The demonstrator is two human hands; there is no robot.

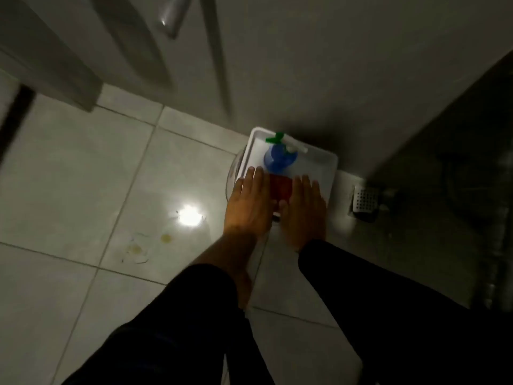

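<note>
A white rectangular tub [330, 168] stands on the tiled floor against a white wall. Inside it is a blue spray bottle [279, 157] with a green and white trigger head, and a red object [281, 187] lies in front of the bottle. My left hand [248, 202] reaches down over the tub's left side with its fingers straight. My right hand [305, 209] reaches over the tub's right part, fingers straight too. The red object shows between the two hands. Whether either hand touches the tub or the red thing is unclear in the dim light.
A square floor drain [365, 201] lies right of the tub. A transparent round rim [231, 173] pokes out from under the tub's left side. A white door [133, 45] with a handle stands at the back left. Yellowish stains [150, 244] mark the glossy tiles.
</note>
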